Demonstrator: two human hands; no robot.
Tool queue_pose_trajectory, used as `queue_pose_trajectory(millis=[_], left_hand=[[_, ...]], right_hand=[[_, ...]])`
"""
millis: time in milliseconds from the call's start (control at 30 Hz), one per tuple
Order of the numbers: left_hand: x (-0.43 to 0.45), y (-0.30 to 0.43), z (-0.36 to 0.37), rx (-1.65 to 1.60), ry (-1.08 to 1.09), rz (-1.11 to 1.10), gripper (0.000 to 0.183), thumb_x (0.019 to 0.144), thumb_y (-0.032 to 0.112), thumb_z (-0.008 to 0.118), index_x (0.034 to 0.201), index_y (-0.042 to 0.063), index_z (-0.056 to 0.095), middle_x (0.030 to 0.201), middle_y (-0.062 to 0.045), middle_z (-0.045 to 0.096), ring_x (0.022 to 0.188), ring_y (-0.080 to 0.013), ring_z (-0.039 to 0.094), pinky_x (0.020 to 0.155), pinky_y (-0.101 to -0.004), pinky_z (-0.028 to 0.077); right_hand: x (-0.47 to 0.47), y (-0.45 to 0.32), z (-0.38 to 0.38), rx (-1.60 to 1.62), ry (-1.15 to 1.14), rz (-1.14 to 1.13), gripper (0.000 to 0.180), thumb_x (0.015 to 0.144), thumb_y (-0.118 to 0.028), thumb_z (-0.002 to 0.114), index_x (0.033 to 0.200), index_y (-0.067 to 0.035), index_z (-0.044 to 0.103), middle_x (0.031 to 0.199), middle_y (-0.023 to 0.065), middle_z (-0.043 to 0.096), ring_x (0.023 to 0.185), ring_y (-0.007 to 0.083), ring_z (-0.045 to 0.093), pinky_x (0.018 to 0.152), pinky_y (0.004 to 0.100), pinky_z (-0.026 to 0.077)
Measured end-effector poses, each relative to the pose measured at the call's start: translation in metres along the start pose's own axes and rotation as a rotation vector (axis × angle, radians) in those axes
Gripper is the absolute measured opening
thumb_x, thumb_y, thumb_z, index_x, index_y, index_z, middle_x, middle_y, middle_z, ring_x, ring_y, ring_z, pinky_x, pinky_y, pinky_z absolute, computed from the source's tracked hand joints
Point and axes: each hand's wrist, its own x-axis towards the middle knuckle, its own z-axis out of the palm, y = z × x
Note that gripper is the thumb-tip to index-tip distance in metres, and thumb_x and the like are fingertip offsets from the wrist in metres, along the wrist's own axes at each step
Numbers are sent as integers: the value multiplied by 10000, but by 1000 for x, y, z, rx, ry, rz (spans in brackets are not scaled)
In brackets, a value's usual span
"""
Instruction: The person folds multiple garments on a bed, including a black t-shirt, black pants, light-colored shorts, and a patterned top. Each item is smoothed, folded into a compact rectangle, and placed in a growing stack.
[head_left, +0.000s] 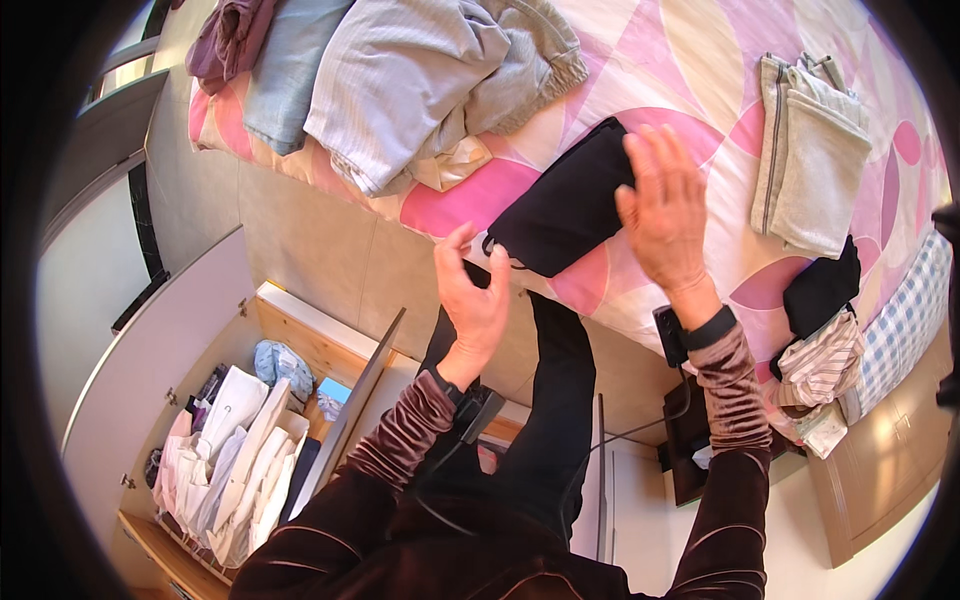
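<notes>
A folded black garment (568, 201) lies on the pink-patterned bedspread (480, 199) near the bed's edge, with a thin cord loop at its lower left corner. My left hand (474, 289) is just below that corner, fingers spread and slightly curled, holding nothing. At the garment's right end my right hand (664, 199) hovers or rests with fingers extended, a little blurred; whether it touches the cloth I cannot tell. To the right lie folded light grey trousers (821, 161) with a dark side stripe. Grey trousers (405, 82), light blue jeans (289, 71) and a mauve garment (229, 41) lie at the upper left.
An open wardrobe holds hanging light clothes (240, 465) at the lower left, its white door (157, 330) swung outward. At the right are another black garment (823, 289), a striped cloth (821, 360) and a blue checked pillow (904, 330). A cable (637, 431) runs between my wrists' devices.
</notes>
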Motion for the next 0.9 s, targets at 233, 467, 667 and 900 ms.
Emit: queue_pose_trajectory(millis=[233,467,667,900], left_hand=[[34,-23,58,428,-326,675,976,830,428,696,1530,-32,195,1565,-231,240,1467,-376,221,1199,-493,170],[82,31,32,234,-396,659,620,756,145,765,1312,18,521,1325,-189,501,1206,-385,497,989,-477,427],[151,91,117,35,-828,1111,233,812,140,724,1024,69,659,1022,-89,611,1026,-313,551,901,-400,457],[166,75,141,113,-1005,1199,163,860,152,680,860,36,566,898,-116,558,937,-342,518,845,-418,446]], right_hand=[[38,42,47,-121,-273,-51,593,1004,-416,375,1515,-116,361,1572,74,355,1475,239,277,1216,442,113],[-52,9,22,196,358,548,156,820,29,639,966,-21,619,867,159,610,811,351,612,690,439,489],[-114,-81,46,417,173,442,320,748,-14,767,1037,-25,631,924,128,656,817,310,649,688,377,534],[-114,-90,83,337,301,414,232,750,-33,676,970,-17,606,877,103,599,767,269,609,660,362,513]])
